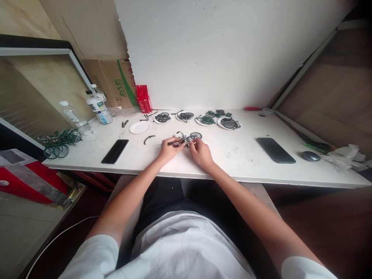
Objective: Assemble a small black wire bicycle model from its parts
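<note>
Between my hands, just over the white table, is a small black model bicycle (pixel 185 138) with a spoked wheel (pixel 196 135) showing at its far right. My left hand (pixel 171 147) is closed around the left part of the bicycle. The fingers of my right hand (pixel 201 152) pinch it near the middle, partly hiding the frame. Left of my hands lies a curved black part (pixel 149 139). Beyond them stand paper plates of small parts: dark pieces (pixel 162 117), wheels (pixel 185 116), green frames (pixel 206 119) and more black pieces (pixel 230 123).
A bare white plate (pixel 140 128) sits behind the curved part. Finished-looking green model bicycles (pixel 62 141) stand at the far left, near plastic bottles (pixel 99 108). A phone (pixel 115 151) lies at left; a dark flat slab (pixel 275 150) and a mouse (pixel 310 156) lie at right.
</note>
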{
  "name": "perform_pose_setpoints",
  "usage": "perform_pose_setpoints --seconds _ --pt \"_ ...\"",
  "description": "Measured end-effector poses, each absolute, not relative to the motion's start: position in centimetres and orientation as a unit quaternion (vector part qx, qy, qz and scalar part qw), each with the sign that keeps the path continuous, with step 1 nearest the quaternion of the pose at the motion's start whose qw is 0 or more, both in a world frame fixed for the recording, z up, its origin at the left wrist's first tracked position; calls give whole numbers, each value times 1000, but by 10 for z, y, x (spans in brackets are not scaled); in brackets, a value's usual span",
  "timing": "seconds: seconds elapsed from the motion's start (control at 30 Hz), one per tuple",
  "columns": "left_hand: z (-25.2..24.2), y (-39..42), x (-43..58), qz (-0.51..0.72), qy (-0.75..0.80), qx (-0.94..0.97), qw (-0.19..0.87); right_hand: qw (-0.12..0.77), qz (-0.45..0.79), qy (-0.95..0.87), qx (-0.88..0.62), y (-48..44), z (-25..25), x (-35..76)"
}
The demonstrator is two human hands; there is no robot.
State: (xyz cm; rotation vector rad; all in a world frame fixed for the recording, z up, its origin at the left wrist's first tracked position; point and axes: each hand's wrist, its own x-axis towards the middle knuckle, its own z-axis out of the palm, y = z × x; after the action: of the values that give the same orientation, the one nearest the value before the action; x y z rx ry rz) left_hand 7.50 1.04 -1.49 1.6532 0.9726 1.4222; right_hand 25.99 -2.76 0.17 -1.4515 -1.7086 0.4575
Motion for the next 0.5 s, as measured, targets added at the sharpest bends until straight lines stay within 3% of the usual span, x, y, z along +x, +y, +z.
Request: perform_pose_setpoints --seconds 0.5 --pt "-16 11 74 549 380 650 362 433 210 -681 -553 -28 3 261"
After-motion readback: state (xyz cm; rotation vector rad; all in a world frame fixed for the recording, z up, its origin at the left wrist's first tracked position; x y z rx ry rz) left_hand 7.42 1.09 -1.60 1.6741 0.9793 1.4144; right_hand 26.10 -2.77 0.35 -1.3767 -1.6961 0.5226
